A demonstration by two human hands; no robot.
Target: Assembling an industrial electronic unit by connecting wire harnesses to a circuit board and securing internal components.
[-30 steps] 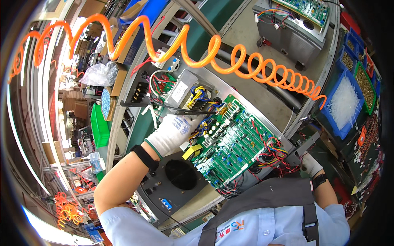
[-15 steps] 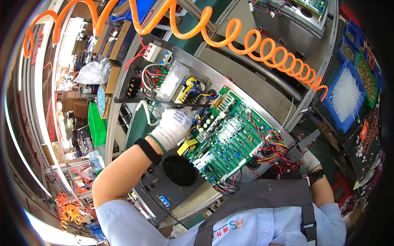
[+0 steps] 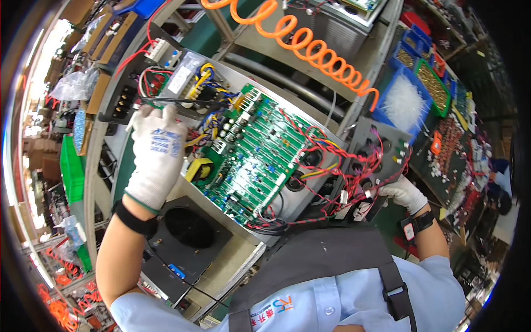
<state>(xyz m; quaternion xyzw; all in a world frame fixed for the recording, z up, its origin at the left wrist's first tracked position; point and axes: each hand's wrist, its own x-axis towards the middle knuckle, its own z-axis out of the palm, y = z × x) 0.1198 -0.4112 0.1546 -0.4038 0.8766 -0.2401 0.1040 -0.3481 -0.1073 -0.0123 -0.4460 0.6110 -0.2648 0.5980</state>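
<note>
A metal chassis (image 3: pixel 276 86) lies at a slant before me, carrying a large green circuit board (image 3: pixel 251 157). My left hand (image 3: pixel 157 152), in a white knit glove, has its fingers curled at the chassis's left side, just under a thin black strip (image 3: pixel 191 102). What they grip there is hidden. Yellow and blue wires (image 3: pixel 206 77) bunch nearby. At the right end, my gloved right hand (image 3: pixel 406 195) is closed on the near edge of a grey panel (image 3: pixel 381 141), which stands swung out from the chassis. Red and black wires (image 3: pixel 332 148) run between panel and board.
An orange coiled hose (image 3: pixel 310 47) hangs across the far side. Blue bins, one with white ties (image 3: pixel 406 102), stand at the right. A dark fan-holed unit (image 3: pixel 188 238) sits at the near left. Another grey unit (image 3: pixel 326 27) stands behind; a green bin (image 3: pixel 72 169) is at left.
The view has shifted right, so the chassis sits further left. My left hand has moved left along the chassis. The panel now shows more of its wired face, with my right hand at its edge.
</note>
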